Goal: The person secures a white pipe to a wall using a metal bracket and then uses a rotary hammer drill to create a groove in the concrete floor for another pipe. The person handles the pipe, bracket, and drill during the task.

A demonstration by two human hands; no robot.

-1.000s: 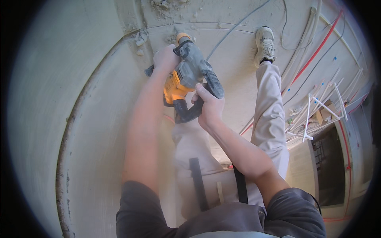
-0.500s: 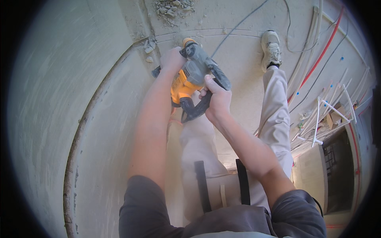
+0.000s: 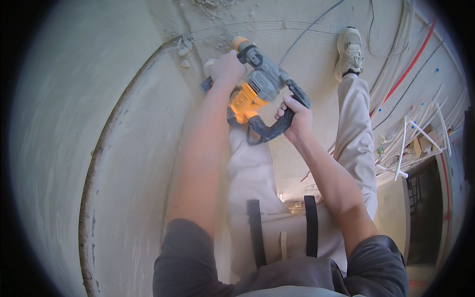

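Both of my hands hold a yellow and grey rotary hammer drill (image 3: 264, 81) in front of my legs. My left hand (image 3: 227, 71) is wrapped round its side handle, near the yellow-tipped front end. With my right hand (image 3: 297, 116) I grip the black D-shaped rear handle; whether a finger is on the trigger cannot be made out. The drill's front points away from me and a little left, toward the floor near the wall. Whether a bit is fitted or touches anything I cannot tell.
A long groove (image 3: 101, 131) is cut in the grey wall at left. Broken rubble (image 3: 184, 45) lies at the groove's far end. A grey cable (image 3: 311, 24) trails across the floor. At right run a red pipe (image 3: 409, 69) and white pipes (image 3: 420, 133). My shoe (image 3: 349, 49) stands ahead right.
The drill and both hands have shifted to the right, the rear handle also slightly nearer me. My view has tilted a little, and both hands keep their hold.
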